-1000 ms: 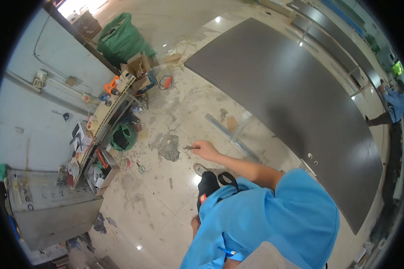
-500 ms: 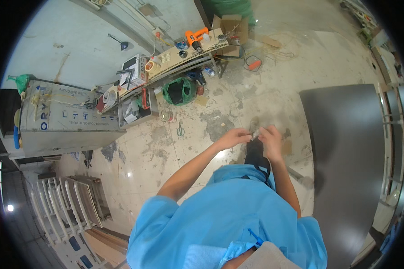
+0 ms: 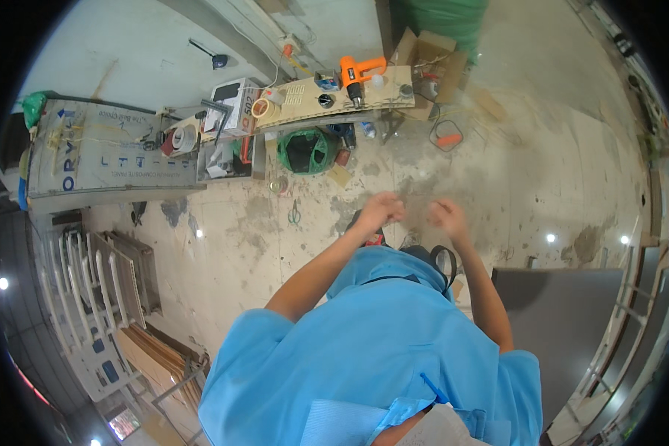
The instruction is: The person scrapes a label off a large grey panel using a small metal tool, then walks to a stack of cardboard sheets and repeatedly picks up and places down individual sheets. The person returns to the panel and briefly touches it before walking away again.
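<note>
My left hand [image 3: 383, 209] is raised in front of my waist with its fingers curled in. A short gap to the right of it is my right hand [image 3: 447, 215], its fingers also bent and pressed together, a little blurred. Whatever either hand pinches is hidden or too small to name. Below them are my blue shirt [image 3: 394, 334] and a black strap loop [image 3: 444, 266] at my waist. Neither hand touches the bench or the floor things.
A narrow bench [image 3: 316, 111] along the wall holds an orange heat gun [image 3: 357, 74], a tape roll [image 3: 262, 108] and a box [image 3: 234, 104]. Green-handled scissors [image 3: 295, 213] and a green bag [image 3: 305, 152] lie on the floor. A dark panel [image 3: 557, 320] stands at right, a white rack [image 3: 97, 297] at left.
My hands have moved apart from where they met around a small pale thing. The view has shifted: the bench appears more level, and the dark panel sits lower at the right.
</note>
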Available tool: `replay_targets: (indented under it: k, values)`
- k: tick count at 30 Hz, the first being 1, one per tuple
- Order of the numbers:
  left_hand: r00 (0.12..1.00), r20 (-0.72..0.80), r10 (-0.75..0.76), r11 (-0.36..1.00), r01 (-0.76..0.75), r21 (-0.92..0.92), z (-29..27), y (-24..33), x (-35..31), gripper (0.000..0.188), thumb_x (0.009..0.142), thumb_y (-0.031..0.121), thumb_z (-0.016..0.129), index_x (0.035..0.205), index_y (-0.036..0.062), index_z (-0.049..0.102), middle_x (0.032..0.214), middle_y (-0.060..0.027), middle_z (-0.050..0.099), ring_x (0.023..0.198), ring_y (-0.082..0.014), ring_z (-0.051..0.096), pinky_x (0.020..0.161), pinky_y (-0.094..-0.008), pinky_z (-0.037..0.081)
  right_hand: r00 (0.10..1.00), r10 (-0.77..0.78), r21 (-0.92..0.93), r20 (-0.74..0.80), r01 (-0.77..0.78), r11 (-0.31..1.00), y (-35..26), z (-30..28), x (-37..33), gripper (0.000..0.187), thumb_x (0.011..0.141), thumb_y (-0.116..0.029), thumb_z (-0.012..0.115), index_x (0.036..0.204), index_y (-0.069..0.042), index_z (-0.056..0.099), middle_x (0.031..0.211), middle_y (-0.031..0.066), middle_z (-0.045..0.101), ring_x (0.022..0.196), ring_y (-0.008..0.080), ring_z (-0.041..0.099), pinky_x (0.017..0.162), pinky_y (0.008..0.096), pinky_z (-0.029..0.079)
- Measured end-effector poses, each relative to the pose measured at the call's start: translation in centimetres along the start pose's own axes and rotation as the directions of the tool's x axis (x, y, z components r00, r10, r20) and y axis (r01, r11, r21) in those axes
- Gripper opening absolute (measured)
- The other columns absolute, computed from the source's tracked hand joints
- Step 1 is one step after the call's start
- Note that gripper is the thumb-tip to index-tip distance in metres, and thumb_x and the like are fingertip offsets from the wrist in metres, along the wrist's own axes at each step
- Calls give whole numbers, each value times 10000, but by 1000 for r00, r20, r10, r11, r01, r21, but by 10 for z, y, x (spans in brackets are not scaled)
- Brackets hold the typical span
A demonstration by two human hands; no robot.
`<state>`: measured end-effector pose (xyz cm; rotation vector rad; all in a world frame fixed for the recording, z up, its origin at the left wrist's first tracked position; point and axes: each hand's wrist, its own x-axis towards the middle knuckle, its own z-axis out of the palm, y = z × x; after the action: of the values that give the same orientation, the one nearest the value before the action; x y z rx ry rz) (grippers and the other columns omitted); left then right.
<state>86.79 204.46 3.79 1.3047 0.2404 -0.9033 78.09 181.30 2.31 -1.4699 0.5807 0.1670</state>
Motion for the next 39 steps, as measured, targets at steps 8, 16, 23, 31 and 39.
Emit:
replay_targets:
  k: [8,16,23,31,39]
  values:
    - [923,-376,-79,891,-104,-443,-198,49,181,23,974,112,629,956,104,641,845,-28,700,782,-129,687,607,-250,500,943,86,-217,-320,-162,963,17,-42,96,264,968,-224,657,1053,24,693,806,81,688,663,136,623,621,295,507]
    - [644,-698,-315,914,8,-405,-335,114,318,130,985,179,624,900,88,660,760,-9,634,644,-124,599,540,-268,462,749,599,-64,-283,-638,767,42,-7,82,312,963,-264,704,1100,16,686,815,84,686,647,153,662,579,268,530]
    - [679,-686,-261,948,46,-315,-379,157,393,212,993,198,624,845,47,641,753,-53,628,651,-153,601,519,-291,460,739,567,-59,-363,-625,778,-11,31,130,300,1002,-255,636,1144,6,677,865,85,695,694,132,650,619,263,532]
    - [671,-707,-221,909,404,99,-378,136,393,410,817,183,810,1141,-34,684,965,-133,704,792,-230,659,696,-356,535,845,403,-173,-350,-481,859,-61,52,186,317,982,-246,643,1160,15,674,895,95,707,725,149,660,656,278,530]
    - [885,-461,-67,877,273,396,-312,58,356,539,776,219,805,1218,-50,654,1021,-178,726,899,-250,695,798,-363,538,918,268,-190,-292,-330,925,-84,78,257,315,974,-244,656,1177,-3,672,859,64,697,696,133,650,631,277,510]
